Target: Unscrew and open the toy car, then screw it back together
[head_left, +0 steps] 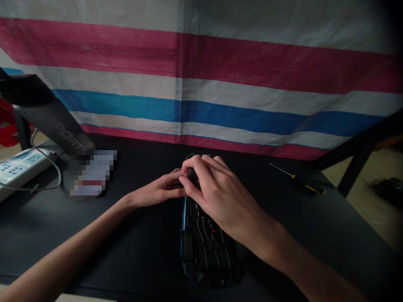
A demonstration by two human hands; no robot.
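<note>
An upside-down toy car (204, 251) lies on the black table, its dark underside up and some blue bodywork along its left edge. A wheel (189, 245) shows at its near left, and a small red dot marks the underside. My right hand (217, 188) reaches over the far end, pinching a small dark round piece (191, 174) between thumb and forefinger; its exact kind is unclear. From the left, my left hand (165, 186) holds the car's far left side, its fingertips partly hidden by the right hand.
A screwdriver (297, 179) with a black and yellow handle lies to the right. At left are a power strip (22, 165) with a cable, a leaning grey bottle (67, 126) and a blurred-out flat item (94, 174). A striped sheet (201, 84) hangs behind the table (135, 247).
</note>
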